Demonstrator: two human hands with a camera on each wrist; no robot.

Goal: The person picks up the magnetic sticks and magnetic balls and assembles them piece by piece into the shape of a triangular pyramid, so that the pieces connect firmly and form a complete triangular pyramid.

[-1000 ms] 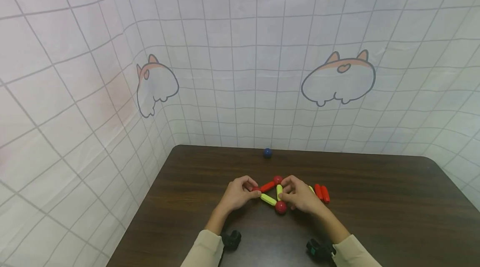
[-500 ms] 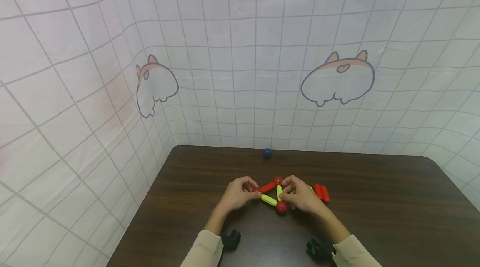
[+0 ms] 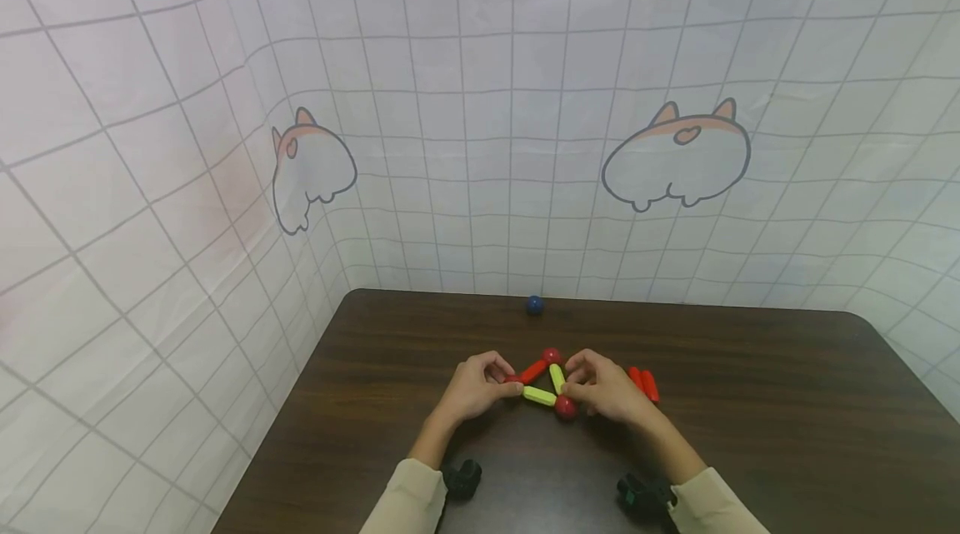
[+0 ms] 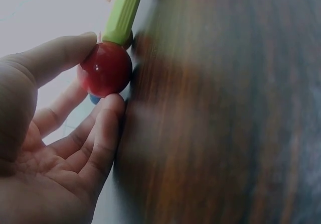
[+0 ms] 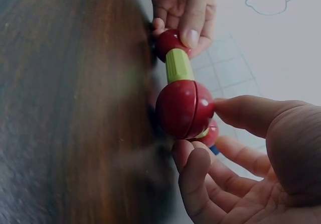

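Note:
A triangle of balls and sticks lies on the dark wooden table (image 3: 360,401). Its corners are a left red ball (image 4: 106,69), a far red ball (image 3: 551,356) and a near red ball (image 3: 566,408). One red stick (image 3: 534,371) joins the left and far balls; yellow-green sticks make up the other two sides, one of them (image 3: 539,395) running from left to near ball. My left hand (image 3: 477,388) pinches the left ball between thumb and fingers. With thumb and fingertips on either side, my right hand (image 3: 606,391) holds the near ball.
Two loose red sticks (image 3: 649,386) lie just right of my right hand, partly behind it. A blue ball (image 3: 535,305) sits by the table's far edge. White gridded cloth (image 3: 480,209) hangs behind and to the left.
The triangle has turned slightly: its near ball shifted away from me, its far ball slightly left. A yellow-green piece beyond the right hand is no longer visible. The left hand barely moved.

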